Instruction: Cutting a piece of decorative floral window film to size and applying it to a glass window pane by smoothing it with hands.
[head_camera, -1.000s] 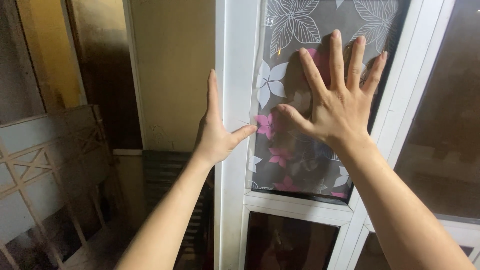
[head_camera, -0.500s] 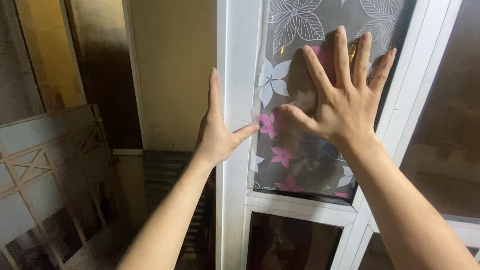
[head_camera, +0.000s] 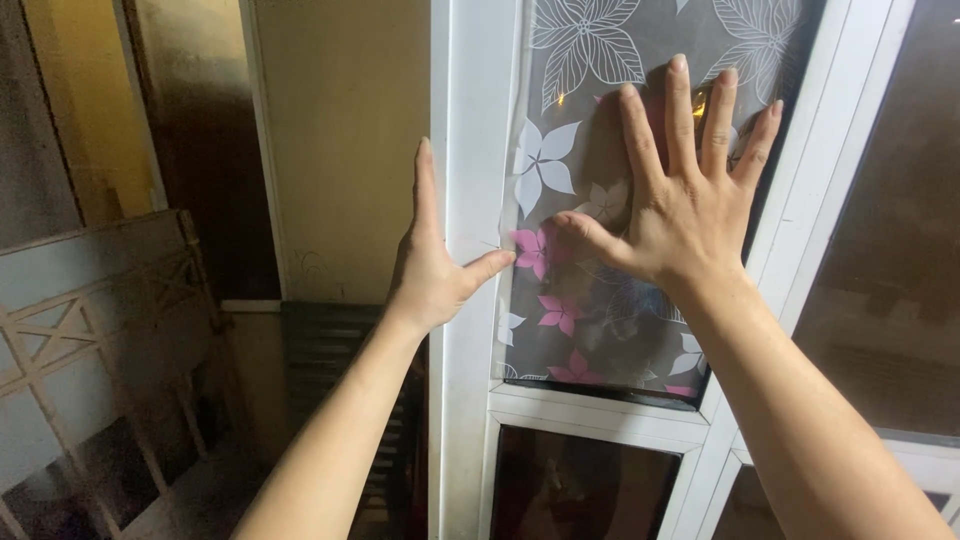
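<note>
Head view: two hands press one flowered film, seemingly.

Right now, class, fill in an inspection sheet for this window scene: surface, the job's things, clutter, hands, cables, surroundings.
Surface: white window frame, upright, with a lower pane beneath.
Job's things: flower-patterned film covers the upper pane; white and pink flowers on grey.
Clutter: nothing seen.
Hands: left hand lies edge-on against the frame, thumb touching the film's left edge; right hand is pressed flat on the film, fingers spread.
Cables: nothing seen.
Surroundings: yellowish wall to the left, a pale latticed panel lower left, dark glass to the right.
</note>
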